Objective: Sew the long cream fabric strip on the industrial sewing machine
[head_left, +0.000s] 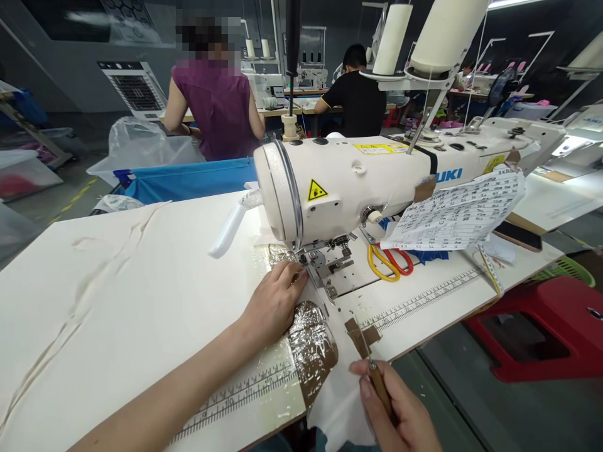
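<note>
At the far left, a clear plastic tub [26,172] stands on the floor, and a thin pale strip of cloth [70,329] trails along the white table [155,276]. Beyond the table, a person in a purple top [214,110] sits facing away, with a blue cloth bin [193,179] just behind. The left hand [277,298] lies palm down under the head of the sewing machine [325,188], its fingers close together and their tips beside the needle area; I cannot tell whether they pinch anything. A brown patch under shiny clear tape [313,345] covers the table beneath and in front of this hand. The white cloth [336,402] runs from near the needle, over the patch, and down past the table's front edge. A person in a black shirt [360,97] sits farther back. Scissors with yellow and red handles [384,263] lie beside the machine. Nearer, the right hand [396,405] is closed around the wooden handle of a pointed tool [380,389], its thin spike aimed toward the machine. Rightward come a sheet of handwritten paper [456,210], a dark phone [518,235] and a red stool [541,320].
</note>
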`<state>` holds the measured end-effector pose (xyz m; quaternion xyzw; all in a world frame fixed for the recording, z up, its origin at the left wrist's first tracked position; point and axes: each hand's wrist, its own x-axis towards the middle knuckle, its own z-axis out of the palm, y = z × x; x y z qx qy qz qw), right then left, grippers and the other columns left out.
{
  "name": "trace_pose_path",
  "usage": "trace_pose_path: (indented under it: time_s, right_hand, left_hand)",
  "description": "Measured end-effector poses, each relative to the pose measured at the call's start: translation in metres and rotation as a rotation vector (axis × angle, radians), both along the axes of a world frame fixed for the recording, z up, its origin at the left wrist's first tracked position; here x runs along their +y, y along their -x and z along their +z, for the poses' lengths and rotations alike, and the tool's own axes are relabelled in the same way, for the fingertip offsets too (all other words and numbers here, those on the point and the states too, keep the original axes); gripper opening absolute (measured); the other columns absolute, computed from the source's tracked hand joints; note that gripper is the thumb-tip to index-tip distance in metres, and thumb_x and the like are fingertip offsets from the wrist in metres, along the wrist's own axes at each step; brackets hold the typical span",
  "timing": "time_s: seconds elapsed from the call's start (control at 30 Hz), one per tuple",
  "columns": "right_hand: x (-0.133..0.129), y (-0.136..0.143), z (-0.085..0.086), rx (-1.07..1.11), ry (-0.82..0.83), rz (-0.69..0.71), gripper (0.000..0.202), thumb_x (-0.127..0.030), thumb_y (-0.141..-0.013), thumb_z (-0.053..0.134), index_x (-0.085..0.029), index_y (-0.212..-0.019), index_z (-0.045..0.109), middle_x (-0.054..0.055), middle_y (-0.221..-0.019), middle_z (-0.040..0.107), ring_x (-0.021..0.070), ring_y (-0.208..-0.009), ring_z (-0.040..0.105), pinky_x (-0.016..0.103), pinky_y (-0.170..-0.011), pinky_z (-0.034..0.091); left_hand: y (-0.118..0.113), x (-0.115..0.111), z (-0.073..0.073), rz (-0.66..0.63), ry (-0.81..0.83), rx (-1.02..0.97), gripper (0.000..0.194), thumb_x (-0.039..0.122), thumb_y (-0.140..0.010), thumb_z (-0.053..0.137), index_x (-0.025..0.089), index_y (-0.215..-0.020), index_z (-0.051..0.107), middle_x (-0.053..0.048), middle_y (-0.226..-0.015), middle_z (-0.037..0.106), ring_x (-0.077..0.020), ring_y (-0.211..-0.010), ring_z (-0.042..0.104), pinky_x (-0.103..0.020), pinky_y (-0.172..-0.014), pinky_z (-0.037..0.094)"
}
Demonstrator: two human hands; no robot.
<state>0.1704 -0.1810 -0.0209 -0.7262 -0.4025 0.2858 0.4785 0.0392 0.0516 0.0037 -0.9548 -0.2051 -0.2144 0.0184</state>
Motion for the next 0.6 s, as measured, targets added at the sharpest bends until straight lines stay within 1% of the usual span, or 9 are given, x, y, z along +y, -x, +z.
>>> trace_pose_path:
  time_s: [0.07, 0.17, 0.23, 0.27, 0.37, 0.43, 0.47, 0.53, 0.6]
  right_hand:
    - [0.007, -0.003, 0.006, -0.014, -0.022, 0.023, 0.035, -0.052, -0.101, 0.049, -0.024, -0.112, 0.067, 0.002, -0.070, 0.059, 0.0202, -0.060, 0.059, 0.023, -0.052, 0.051]
    - [0.019, -0.006, 0.013, -0.048, -0.075, 0.068, 0.036, -0.051, -0.102, 0.047, -0.022, -0.112, 0.067, 0.002, -0.072, 0.060, 0.0208, -0.066, 0.060, 0.023, -0.058, 0.052]
    - [0.025, -0.008, 0.016, -0.082, -0.074, 0.084, 0.036, -0.049, -0.103, 0.045, -0.022, -0.112, 0.067, 0.001, -0.068, 0.057, 0.0209, -0.064, 0.060, 0.023, -0.054, 0.051]
    - [0.027, -0.009, 0.017, -0.101, -0.063, 0.092, 0.036, -0.049, -0.103, 0.044, -0.022, -0.112, 0.067, 0.000, -0.065, 0.055, 0.0203, -0.060, 0.059, 0.022, -0.050, 0.049]
    - [0.033, -0.011, 0.017, -0.132, -0.034, 0.136, 0.037, -0.045, -0.105, 0.040, -0.022, -0.119, 0.064, -0.004, -0.057, 0.047, 0.0174, -0.042, 0.045, 0.023, -0.039, 0.041]
    - [0.037, -0.012, 0.016, -0.138, -0.041, 0.167, 0.037, -0.042, -0.105, 0.037, -0.022, -0.124, 0.062, -0.006, -0.052, 0.042, 0.0164, -0.035, 0.036, 0.024, -0.036, 0.038]
    - [0.040, -0.013, 0.016, -0.146, -0.059, 0.175, 0.036, -0.041, -0.105, 0.037, -0.022, -0.125, 0.061, -0.006, -0.053, 0.044, 0.0165, -0.035, 0.036, 0.024, -0.037, 0.038]
    - [0.046, -0.013, 0.018, -0.176, -0.110, 0.177, 0.032, -0.037, -0.105, 0.037, -0.023, -0.122, 0.061, -0.003, -0.062, 0.054, 0.0174, -0.041, 0.046, 0.024, -0.041, 0.041]
    - [0.051, -0.013, 0.023, -0.207, -0.138, 0.192, 0.028, -0.033, -0.104, 0.037, -0.024, -0.117, 0.060, 0.001, -0.077, 0.063, 0.0192, -0.057, 0.059, 0.024, -0.049, 0.046]
  left_hand:
    - [-0.001, 0.002, 0.002, -0.003, 0.024, -0.024, 0.042, -0.003, -0.088, 0.038, 0.011, -0.120, 0.062, -0.016, -0.113, 0.059, -0.0292, -0.105, 0.054, -0.048, -0.084, 0.059]
    - [0.001, 0.005, 0.003, -0.071, 0.070, -0.122, 0.039, -0.002, -0.091, 0.035, 0.010, -0.120, 0.059, -0.014, -0.103, 0.060, -0.0251, -0.094, 0.054, -0.042, -0.077, 0.059]
    - [0.003, 0.007, 0.003, -0.126, 0.109, -0.180, 0.038, -0.002, -0.092, 0.034, 0.011, -0.118, 0.058, -0.012, -0.102, 0.061, -0.0234, -0.092, 0.055, -0.040, -0.076, 0.058]
    - [0.004, 0.008, 0.003, -0.149, 0.127, -0.195, 0.037, -0.001, -0.092, 0.034, 0.012, -0.116, 0.059, -0.012, -0.103, 0.061, -0.0230, -0.093, 0.055, -0.040, -0.077, 0.057]
    - [0.005, 0.009, 0.002, -0.175, 0.137, -0.189, 0.036, 0.000, -0.091, 0.037, 0.014, -0.113, 0.061, -0.011, -0.107, 0.062, -0.0231, -0.097, 0.057, -0.041, -0.083, 0.056]
    - [0.004, 0.009, 0.002, -0.146, 0.114, -0.165, 0.037, 0.000, -0.090, 0.038, 0.014, -0.115, 0.062, -0.012, -0.109, 0.061, -0.0245, -0.099, 0.057, -0.042, -0.084, 0.056]
    - [0.004, 0.009, 0.001, -0.123, 0.100, -0.151, 0.037, 0.000, -0.090, 0.039, 0.014, -0.116, 0.061, -0.013, -0.111, 0.061, -0.0256, -0.101, 0.056, -0.043, -0.083, 0.056]
    - [0.003, 0.009, 0.001, -0.074, 0.072, -0.129, 0.037, 0.001, -0.089, 0.039, 0.013, -0.118, 0.060, -0.014, -0.113, 0.059, -0.0281, -0.104, 0.055, -0.044, -0.081, 0.056]
    - [0.004, 0.007, 0.002, -0.043, 0.048, -0.134, 0.037, 0.002, -0.090, 0.038, 0.012, -0.120, 0.058, -0.015, -0.112, 0.058, -0.0288, -0.103, 0.054, -0.044, -0.077, 0.055]
